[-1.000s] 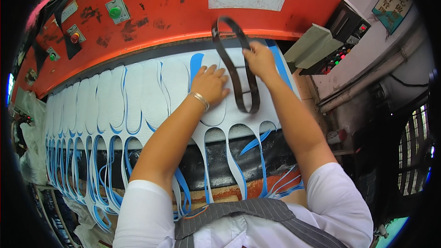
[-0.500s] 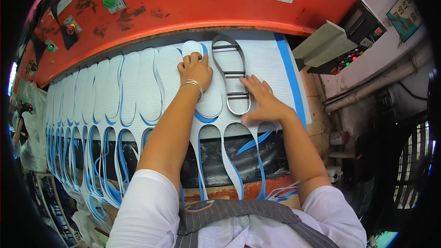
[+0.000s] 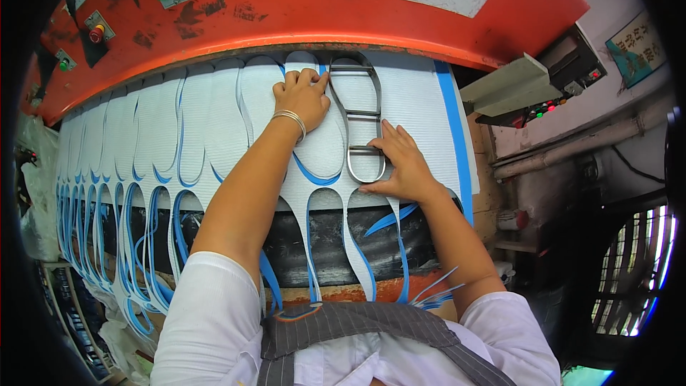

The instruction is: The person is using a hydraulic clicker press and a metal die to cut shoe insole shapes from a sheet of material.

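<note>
steel cutter lies on the white sheet, the right hand at its near end with fingers apart, the left hand on a cut sole, grip unclear, more soles cut leftward and plain sheet remaining rightward

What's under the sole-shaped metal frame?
White ribbed sheet shows through the openings of the metal frame. Whatever lies directly beneath its rim and crossbars is covered.
</note>
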Demonstrator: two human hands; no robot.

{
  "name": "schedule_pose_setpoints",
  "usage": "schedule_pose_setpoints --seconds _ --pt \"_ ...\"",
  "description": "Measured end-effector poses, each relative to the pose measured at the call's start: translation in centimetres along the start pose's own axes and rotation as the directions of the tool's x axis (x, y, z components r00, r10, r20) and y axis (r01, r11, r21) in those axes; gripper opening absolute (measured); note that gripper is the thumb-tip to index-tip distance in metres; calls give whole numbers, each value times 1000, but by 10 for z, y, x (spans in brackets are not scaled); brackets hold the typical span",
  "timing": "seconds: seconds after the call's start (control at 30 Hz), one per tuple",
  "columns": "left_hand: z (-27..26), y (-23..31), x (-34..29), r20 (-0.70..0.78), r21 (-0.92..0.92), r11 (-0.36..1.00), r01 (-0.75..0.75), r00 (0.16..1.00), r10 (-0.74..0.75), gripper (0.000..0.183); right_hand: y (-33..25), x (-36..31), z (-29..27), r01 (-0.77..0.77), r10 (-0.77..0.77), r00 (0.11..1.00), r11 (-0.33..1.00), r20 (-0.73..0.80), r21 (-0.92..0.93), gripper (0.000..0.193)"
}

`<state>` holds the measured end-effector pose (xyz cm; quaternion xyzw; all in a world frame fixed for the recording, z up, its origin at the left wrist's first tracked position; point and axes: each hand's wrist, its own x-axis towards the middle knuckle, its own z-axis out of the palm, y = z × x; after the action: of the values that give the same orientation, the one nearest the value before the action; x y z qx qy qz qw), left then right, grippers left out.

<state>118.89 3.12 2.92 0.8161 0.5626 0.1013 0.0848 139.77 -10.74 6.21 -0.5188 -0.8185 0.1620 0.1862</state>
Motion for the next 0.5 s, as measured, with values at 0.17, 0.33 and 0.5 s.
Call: schedule_pose_setpoints --seconds 0.17,0.33,0.5 --pt "-4 -4 -1 -88 -39 999 -18 996 15 46 -6 4 3 -11 11 1000 1000 -29 -15 78" --pt "-33 -12 -6 96 36 999 38 995 -41 37 -17 11 5 -2 1 1000 1000 -32 -12 77" --pt "-52 -36 -69 140 -166 965 -204 964 228 41 -45 -2 -7 -57 67 995 990 77 -127 88"
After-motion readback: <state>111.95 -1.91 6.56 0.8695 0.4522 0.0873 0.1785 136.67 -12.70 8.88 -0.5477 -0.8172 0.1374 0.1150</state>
